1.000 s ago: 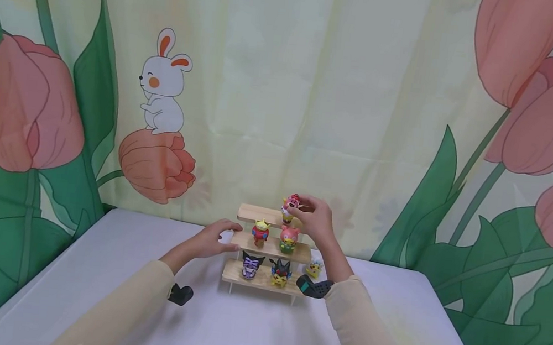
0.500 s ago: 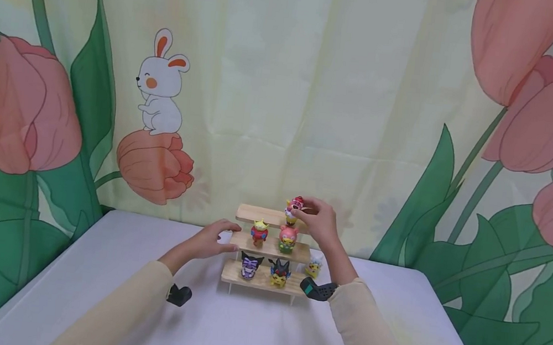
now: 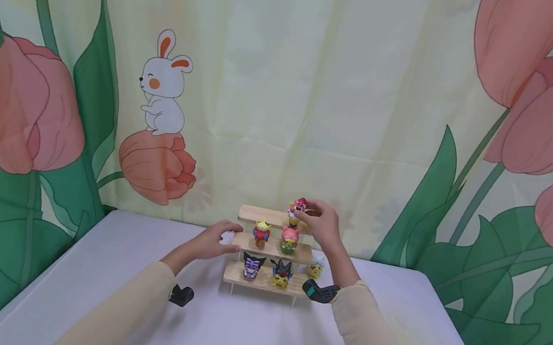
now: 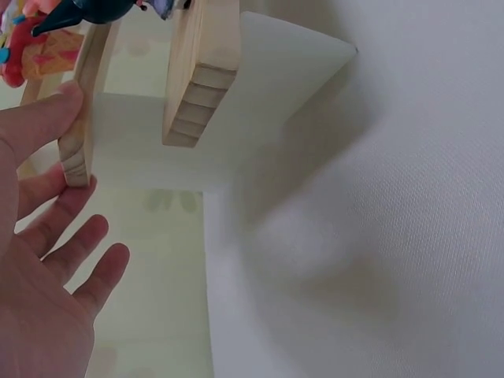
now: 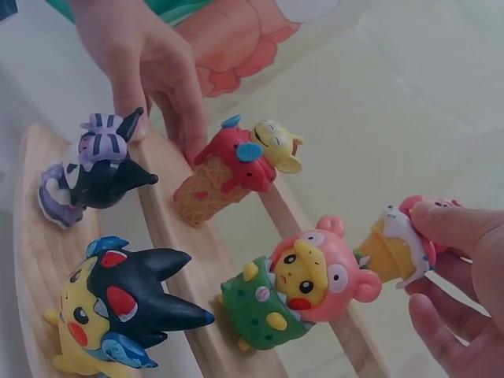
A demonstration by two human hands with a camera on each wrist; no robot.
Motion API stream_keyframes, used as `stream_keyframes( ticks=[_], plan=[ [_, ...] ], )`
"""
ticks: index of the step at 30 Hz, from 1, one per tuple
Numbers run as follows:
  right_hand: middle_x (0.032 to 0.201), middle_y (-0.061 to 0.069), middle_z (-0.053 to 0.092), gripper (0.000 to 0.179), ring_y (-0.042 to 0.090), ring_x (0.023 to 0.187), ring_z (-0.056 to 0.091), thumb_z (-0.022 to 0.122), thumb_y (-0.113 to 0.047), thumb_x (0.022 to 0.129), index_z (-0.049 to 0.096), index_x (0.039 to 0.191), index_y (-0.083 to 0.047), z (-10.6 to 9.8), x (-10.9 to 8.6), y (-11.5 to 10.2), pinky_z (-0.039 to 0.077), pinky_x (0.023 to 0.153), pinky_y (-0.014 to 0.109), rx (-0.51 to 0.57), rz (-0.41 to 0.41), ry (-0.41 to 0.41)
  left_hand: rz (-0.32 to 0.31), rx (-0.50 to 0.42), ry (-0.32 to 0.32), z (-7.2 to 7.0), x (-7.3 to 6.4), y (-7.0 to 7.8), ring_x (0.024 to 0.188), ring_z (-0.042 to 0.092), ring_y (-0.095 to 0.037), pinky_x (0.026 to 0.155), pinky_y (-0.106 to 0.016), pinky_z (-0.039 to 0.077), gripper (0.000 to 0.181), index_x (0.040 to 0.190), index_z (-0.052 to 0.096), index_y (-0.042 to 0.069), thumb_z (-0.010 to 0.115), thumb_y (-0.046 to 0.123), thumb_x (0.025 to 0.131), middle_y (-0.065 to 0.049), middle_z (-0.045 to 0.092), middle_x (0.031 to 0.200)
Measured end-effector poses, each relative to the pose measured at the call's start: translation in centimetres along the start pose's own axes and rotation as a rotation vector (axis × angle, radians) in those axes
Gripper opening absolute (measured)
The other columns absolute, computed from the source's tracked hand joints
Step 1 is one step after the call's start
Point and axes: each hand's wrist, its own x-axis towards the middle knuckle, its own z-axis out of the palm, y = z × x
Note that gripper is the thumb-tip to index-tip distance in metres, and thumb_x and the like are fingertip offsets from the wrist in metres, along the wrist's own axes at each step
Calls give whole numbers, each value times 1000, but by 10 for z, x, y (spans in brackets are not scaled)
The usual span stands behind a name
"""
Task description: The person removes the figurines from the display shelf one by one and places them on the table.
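A three-tier wooden display stand (image 3: 265, 286) carries small toy figurines. My left hand (image 3: 211, 240) is at the left end of its middle shelf; in the left wrist view the thumb (image 4: 59, 118) lies on top and fingertips reach under the board. Over the right part of the top shelf, my right hand (image 3: 322, 225) pinches a pink-topped ice-cream-cone figurine (image 5: 394, 244) between thumb and fingers, cone pointing down. The middle shelf bears a red cone figurine (image 3: 261, 234) and a pink-hooded figurine in green (image 5: 303, 283). Below stand a purple-and-black figurine (image 3: 251, 267) and a black-eared yellow figurine (image 3: 281, 274).
A pale yellow and white figurine (image 3: 314, 268) stands on the white-covered table (image 3: 192, 325), right of the stand and close to the right forearm. Behind the table hangs a curtain (image 3: 262, 110) printed with tulips and a rabbit.
My right hand has shifted slightly right along the top shelf with the ice-cream-cone figurine. The left hand stays at the middle shelf's end.
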Motion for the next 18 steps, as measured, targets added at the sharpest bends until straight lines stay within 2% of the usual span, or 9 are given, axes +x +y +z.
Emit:
stream_keyframes(
  ticks=[10,18],
  plan=[
    [130,20,70,41,35,122,66,77,-16,96,67,134,-4,-8,-6,6,57,105,46,4,4,41,1,-19,-5,1,-1,1,137,53,-41,112,-61,48,56,142,57,0,76,25,97,-20,59,142],
    [130,20,70,42,35,121,67,77,-16,96,67,135,-4,-14,-10,8,57,105,47,10,6,59,-9,-18,-5,1,-2,2,137,52,-43,110,-60,50,56,143,56,0,75,26,97,-20,58,142]
  ],
)
